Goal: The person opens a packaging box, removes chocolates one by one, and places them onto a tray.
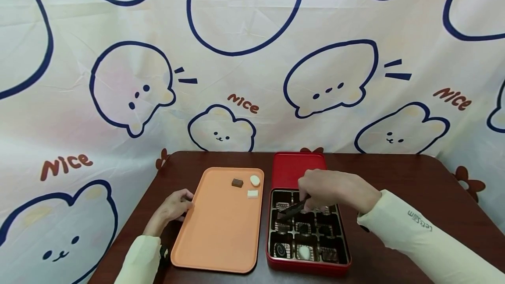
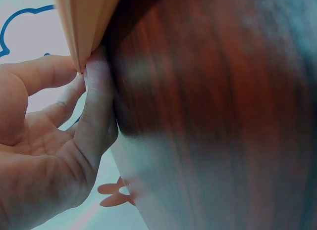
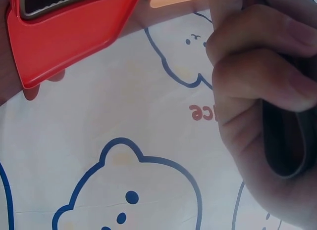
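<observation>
My right hand [image 1: 323,189] grips black tongs [image 1: 292,210], whose tips reach down into the left part of a red box [image 1: 307,268]. Whether the tips pinch anything is too dark to tell. The tongs' rounded bend [image 3: 270,156] shows below the curled fingers in the right wrist view. Inside the divided box lie a dark spiral-topped chocolate [image 1: 280,250], a white one [image 1: 304,252] and several dark pieces. On the left, my left hand [image 1: 173,207] pinches the edge of an orange tray [image 1: 217,240] between thumb and fingers. The tray carries a brown chocolate [image 1: 237,183], a white oval piece [image 1: 254,180] and a white rectangular piece [image 1: 252,193].
A red lid [image 1: 289,165] lies behind the box. Tray and box stand side by side with a narrow gap on a dark brown table [image 1: 394,222]. A white cloth [image 1: 268,82] with bear drawings hangs behind the table.
</observation>
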A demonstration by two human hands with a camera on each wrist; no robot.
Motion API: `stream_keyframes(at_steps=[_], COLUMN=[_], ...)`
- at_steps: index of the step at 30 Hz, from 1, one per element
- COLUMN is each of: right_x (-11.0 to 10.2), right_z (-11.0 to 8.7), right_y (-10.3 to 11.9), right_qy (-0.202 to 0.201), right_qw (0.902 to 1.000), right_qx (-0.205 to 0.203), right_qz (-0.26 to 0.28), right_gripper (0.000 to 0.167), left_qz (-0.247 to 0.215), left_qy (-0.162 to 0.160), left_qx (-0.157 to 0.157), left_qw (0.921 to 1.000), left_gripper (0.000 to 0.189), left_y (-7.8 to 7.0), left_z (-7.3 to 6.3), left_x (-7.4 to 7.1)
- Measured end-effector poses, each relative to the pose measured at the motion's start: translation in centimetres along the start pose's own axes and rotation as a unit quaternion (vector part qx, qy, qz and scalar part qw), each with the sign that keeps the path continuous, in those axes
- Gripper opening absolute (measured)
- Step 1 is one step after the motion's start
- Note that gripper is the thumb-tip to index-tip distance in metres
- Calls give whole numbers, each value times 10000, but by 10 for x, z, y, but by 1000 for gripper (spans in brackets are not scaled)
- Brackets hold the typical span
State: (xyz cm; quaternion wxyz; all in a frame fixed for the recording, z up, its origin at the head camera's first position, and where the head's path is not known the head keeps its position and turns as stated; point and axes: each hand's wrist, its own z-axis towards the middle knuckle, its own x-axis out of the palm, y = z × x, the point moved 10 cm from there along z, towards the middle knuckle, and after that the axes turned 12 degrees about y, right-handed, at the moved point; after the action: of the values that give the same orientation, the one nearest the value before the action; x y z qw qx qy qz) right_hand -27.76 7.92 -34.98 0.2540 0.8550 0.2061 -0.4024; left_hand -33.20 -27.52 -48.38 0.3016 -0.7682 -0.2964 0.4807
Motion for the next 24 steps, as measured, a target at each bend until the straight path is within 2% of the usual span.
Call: stream_keyframes(at_steps=[6,11,15,24], right_x=[-6,-12,-16,-27], right_z=[0,3,5,16], right_y=[1,5,7,7], right_qy=[-15,-47,-72,-102], right_qw=[9999,9999,9998,9997], right_qx=[-15,-130,-157,-204], right_qz=[139,-63,-96,-8], right_gripper=[11,11,4,10], left_qz=[-9,-19,-19,-11], left_qy=[-12,-14,1,-27], left_qx=[-17,-21,-14,-32], left_qw=[10000,10000,10000,10000], left_gripper=[16,17,18,17], left_y=[1,1,1,2], left_z=[1,1,2,1], left_x=[-1,-1,-1,0])
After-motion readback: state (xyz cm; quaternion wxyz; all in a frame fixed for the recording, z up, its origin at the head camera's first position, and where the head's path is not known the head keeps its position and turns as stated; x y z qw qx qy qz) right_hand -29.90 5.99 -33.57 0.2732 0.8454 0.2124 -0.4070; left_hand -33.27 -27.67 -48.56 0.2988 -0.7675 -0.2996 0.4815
